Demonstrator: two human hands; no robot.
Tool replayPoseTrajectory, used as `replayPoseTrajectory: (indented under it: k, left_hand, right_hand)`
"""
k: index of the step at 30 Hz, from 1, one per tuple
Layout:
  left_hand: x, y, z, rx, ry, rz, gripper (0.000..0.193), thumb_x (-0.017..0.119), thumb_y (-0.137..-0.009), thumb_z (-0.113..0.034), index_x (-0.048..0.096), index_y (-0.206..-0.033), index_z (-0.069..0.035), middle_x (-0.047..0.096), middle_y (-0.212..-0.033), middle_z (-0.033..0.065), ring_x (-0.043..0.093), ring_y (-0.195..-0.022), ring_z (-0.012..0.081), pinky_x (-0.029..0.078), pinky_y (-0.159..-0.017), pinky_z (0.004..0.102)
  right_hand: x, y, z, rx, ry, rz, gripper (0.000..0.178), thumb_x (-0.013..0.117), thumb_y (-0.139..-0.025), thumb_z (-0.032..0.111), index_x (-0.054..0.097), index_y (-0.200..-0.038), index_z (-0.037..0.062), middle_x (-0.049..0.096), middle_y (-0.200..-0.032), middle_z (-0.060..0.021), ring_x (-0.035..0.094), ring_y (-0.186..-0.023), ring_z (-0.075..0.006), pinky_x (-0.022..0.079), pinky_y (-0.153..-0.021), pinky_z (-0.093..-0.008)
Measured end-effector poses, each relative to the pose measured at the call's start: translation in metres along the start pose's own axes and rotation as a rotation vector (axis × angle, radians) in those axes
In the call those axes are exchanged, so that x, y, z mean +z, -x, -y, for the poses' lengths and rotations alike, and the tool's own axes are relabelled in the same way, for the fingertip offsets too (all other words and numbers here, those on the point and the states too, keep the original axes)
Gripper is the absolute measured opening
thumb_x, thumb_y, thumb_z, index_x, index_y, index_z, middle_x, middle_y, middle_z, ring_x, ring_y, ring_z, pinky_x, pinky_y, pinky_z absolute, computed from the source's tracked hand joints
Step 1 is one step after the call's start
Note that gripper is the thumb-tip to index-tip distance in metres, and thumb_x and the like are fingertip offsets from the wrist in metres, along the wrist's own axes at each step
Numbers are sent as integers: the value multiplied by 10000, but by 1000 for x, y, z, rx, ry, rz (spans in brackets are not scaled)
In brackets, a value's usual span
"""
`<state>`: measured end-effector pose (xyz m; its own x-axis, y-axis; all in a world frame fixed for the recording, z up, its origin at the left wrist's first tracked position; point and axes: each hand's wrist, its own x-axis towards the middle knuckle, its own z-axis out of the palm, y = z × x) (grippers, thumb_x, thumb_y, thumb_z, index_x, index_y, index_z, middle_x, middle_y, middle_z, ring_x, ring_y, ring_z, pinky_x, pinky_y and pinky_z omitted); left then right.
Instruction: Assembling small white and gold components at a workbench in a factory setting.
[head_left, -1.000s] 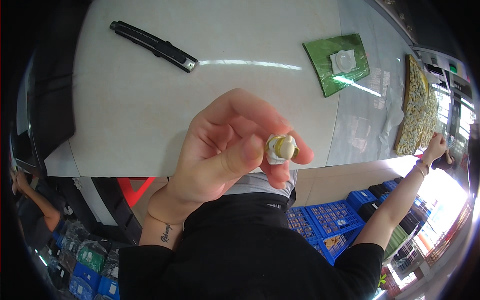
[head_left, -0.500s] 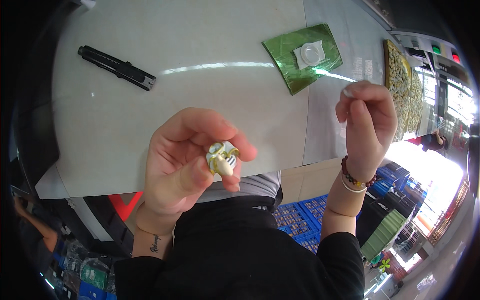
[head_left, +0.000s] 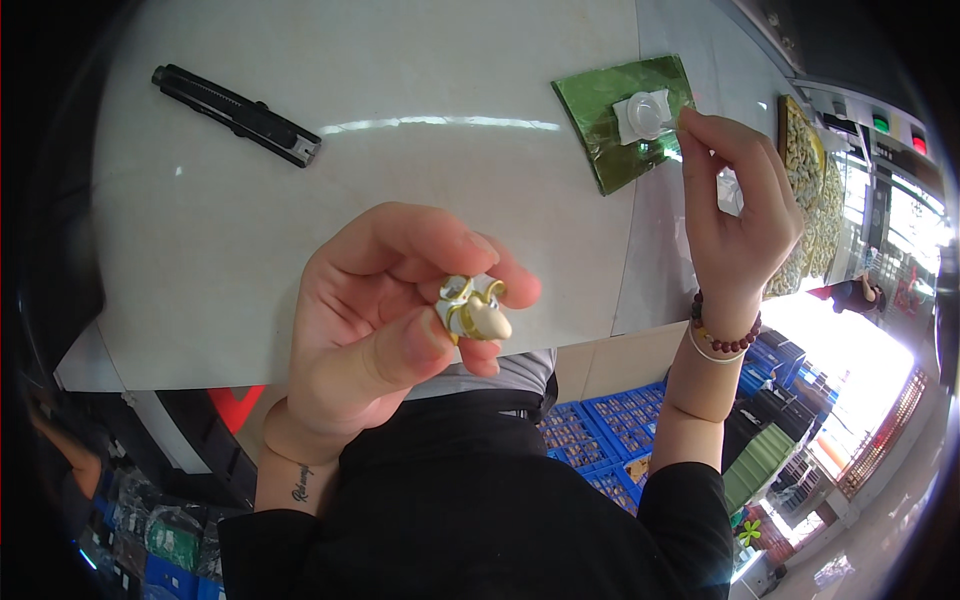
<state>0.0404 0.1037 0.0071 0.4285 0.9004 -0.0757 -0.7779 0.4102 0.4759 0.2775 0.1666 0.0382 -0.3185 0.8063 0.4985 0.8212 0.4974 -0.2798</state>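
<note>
Left hand has the small white-gold piece gripped, thumb against fingers, mid-view over the front of the pale bench: pick-up done, not set down yet. Right hand, 2 o'clock from it, thumb and finger nearly meeting; can't tell if anything's between. Clear round piece, 1 o'clock, on green packet, unlifted. Black cutter idle, 10 o'clock.

The cutter lies far left on the tabletop. The sheet lies far right, beneath the dish. Crates stand near right, beyond the tabletop's edge.
</note>
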Motion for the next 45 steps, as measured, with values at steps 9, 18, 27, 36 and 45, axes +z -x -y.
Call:
replayPoseTrajectory:
  k: [9,18,27,36,45]
  left_hand:
    - [6,-1,-4,-72,10,-76,388,713,-709,-146,449,-984,-72,525,-939,127,564,-734,136,504,-544,202]
    - [6,-2,-4,-79,23,-92,404,716,-706,-149,448,-999,-72,531,-933,124,566,-729,135,507,-541,201]
    - [22,-2,-3,-30,-80,-163,332,725,-690,-152,508,-919,-49,573,-863,152,594,-638,156,521,-556,237]
    - [19,1,5,53,-141,-82,231,698,-710,-100,526,-860,-61,580,-888,222,609,-701,177,518,-597,245]
    - [26,1,1,-16,-127,-153,206,687,-724,-106,534,-843,-38,597,-816,195,580,-667,155,492,-571,225]
  right_hand:
    - [6,0,5,-50,37,-26,171,623,-630,-84,622,-758,30,624,-742,-60,582,-633,-192,475,-561,-258]
    - [7,2,1,-97,59,-16,162,626,-624,-85,626,-746,22,627,-743,-75,593,-652,-182,474,-577,-251]
    - [-19,12,45,-15,-423,-173,182,530,-740,-79,537,-909,-12,593,-777,-163,568,-647,-196,453,-537,-246]
    - [11,24,101,-57,-467,-270,200,603,-772,154,455,-883,78,531,-736,-85,498,-566,-176,388,-434,-210]
    - [-1,27,93,-173,-473,-117,293,669,-703,96,466,-914,73,529,-825,-97,518,-636,-187,467,-453,-220]
